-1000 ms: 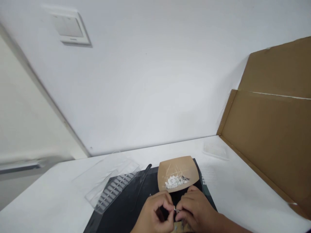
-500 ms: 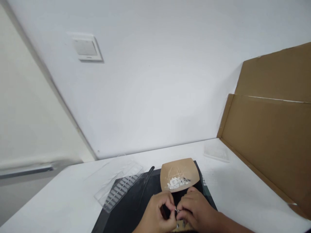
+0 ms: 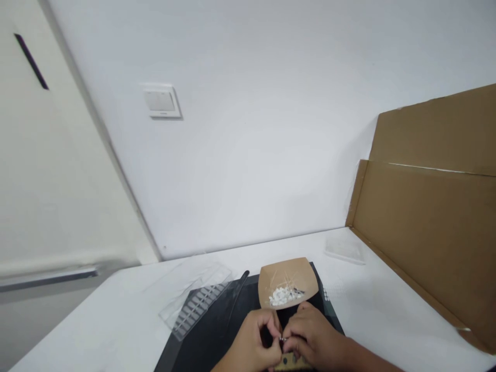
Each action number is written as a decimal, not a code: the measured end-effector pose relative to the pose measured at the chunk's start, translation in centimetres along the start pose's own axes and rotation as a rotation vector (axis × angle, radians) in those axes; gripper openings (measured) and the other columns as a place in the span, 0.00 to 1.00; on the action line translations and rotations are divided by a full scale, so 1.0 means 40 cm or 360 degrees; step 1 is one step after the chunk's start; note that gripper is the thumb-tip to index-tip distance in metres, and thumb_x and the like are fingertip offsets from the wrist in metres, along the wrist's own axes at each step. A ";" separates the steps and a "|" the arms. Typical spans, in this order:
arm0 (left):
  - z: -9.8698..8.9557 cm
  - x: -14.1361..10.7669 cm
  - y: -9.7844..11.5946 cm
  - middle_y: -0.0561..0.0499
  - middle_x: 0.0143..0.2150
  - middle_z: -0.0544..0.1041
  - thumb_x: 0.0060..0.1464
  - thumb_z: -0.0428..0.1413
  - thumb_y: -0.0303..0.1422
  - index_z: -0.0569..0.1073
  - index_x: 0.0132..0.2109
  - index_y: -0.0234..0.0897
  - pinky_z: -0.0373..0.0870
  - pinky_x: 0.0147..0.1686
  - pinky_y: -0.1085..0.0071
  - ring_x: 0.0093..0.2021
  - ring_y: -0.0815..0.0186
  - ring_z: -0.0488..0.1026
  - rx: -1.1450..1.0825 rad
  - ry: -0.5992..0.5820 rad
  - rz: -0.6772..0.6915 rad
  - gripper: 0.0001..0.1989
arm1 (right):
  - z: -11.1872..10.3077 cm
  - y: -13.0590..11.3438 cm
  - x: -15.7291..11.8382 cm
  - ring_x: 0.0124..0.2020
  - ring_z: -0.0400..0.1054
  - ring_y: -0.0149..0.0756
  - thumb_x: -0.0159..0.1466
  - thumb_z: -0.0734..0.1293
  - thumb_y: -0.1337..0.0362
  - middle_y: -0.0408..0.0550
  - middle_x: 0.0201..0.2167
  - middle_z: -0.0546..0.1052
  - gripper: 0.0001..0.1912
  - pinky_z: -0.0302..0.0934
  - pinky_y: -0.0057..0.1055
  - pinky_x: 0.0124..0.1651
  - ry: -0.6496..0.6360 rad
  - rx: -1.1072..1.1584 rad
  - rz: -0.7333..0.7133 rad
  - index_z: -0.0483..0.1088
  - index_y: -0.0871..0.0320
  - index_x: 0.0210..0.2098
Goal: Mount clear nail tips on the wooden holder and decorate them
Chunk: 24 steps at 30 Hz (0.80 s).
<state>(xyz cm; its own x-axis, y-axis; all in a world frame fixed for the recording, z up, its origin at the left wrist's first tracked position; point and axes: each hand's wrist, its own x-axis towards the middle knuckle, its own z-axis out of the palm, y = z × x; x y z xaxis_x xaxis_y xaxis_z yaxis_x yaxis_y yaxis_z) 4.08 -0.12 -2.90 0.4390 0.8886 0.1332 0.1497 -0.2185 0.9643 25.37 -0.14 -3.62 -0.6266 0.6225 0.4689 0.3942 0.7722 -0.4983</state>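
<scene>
My left hand (image 3: 258, 338) and my right hand (image 3: 312, 333) meet at the bottom of the view, fingertips pinched together. Between them is a tiny shiny, silvery piece (image 3: 282, 339), too small to name. Just beyond my fingers sits a brown paper tray (image 3: 267, 276) holding a heap of small white pieces (image 3: 284, 295) and some thin pale sticks. Below my hands, partly covered by them, shows a tan piece with dark round spots (image 3: 291, 360). A black mat (image 3: 217, 330) lies under the hands and the tray.
Left of the hands, a clear plastic tray with compartments (image 3: 197, 307) overlaps the mat beside a thin black tool (image 3: 237, 297). A clear lid-like piece (image 3: 344, 250) lies at the back right. Cardboard (image 3: 422, 206) stands along the right, and small clear dots (image 3: 326, 294) lie by the mat.
The whole view has shifted slightly, so the switch and table appear lower and more to the right. Both hands keep their pinch on the small piece, almost unmoved.
</scene>
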 end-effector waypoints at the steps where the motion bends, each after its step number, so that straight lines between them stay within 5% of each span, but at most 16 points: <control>1: -0.001 -0.001 0.003 0.52 0.32 0.75 0.43 0.64 0.27 0.65 0.30 0.36 0.71 0.16 0.78 0.23 0.71 0.72 -0.0011 -0.0006 -0.0029 0.13 | -0.004 -0.004 0.001 0.31 0.72 0.31 0.75 0.66 0.56 0.40 0.27 0.81 0.16 0.56 0.34 0.48 -0.0006 0.0000 0.0004 0.76 0.56 0.33; 15: 0.003 -0.006 0.040 0.53 0.33 0.72 0.48 0.70 0.41 0.67 0.31 0.34 0.73 0.14 0.79 0.23 0.73 0.73 -0.0403 -0.0086 -0.0203 0.21 | -0.041 -0.054 0.013 0.29 0.69 0.32 0.79 0.58 0.52 0.40 0.25 0.77 0.22 0.56 0.34 0.46 0.0232 0.0205 -0.0054 0.73 0.55 0.33; 24: 0.002 -0.013 0.057 0.52 0.31 0.74 0.45 0.73 0.34 0.72 0.30 0.31 0.77 0.14 0.77 0.28 0.67 0.76 -0.0873 -0.0176 -0.0327 0.17 | -0.064 -0.089 0.011 0.29 0.67 0.30 0.78 0.60 0.62 0.39 0.27 0.77 0.16 0.54 0.34 0.44 0.0136 0.0294 0.0096 0.73 0.55 0.35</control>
<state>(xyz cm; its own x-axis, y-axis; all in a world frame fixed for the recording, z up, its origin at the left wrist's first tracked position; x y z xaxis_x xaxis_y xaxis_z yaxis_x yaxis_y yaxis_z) 4.24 -1.12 -0.79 0.5434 0.8370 -0.0649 -0.2253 0.2198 0.9492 25.43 -2.31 0.23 -0.5430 0.6816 0.4905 0.2945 0.7016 -0.6489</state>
